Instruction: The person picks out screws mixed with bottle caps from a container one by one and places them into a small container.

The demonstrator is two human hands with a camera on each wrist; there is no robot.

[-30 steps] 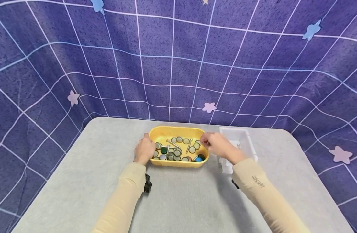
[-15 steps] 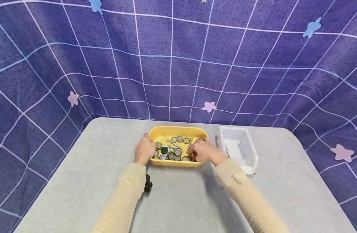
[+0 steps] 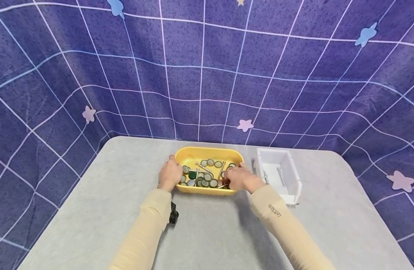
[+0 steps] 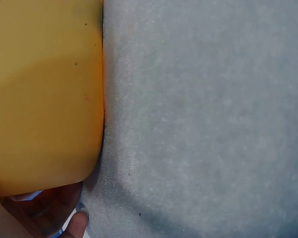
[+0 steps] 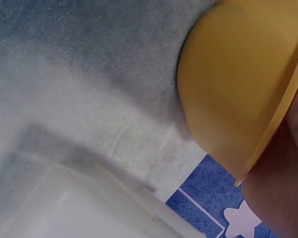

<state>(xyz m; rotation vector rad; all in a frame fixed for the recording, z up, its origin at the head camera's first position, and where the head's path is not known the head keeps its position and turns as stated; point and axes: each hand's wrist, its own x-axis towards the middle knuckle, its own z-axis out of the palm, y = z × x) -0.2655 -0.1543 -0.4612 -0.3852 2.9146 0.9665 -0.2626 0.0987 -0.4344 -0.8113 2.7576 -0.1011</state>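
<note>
The left hand (image 3: 170,174) grips the yellow tub (image 3: 207,191) on the desk (image 3: 207,232) at its nine o'clock end; the right hand (image 3: 240,178) dips in around four o'clock, fingertips hidden, so whether they pinch anything I cannot tell. This looks like picking through mixed bottle caps (image 3: 205,183) and long screws (image 3: 203,167); next seems to call for a clean pinch. At three o'clock, a white bin (image 3: 293,176) holds loose screws (image 3: 281,177).
</note>
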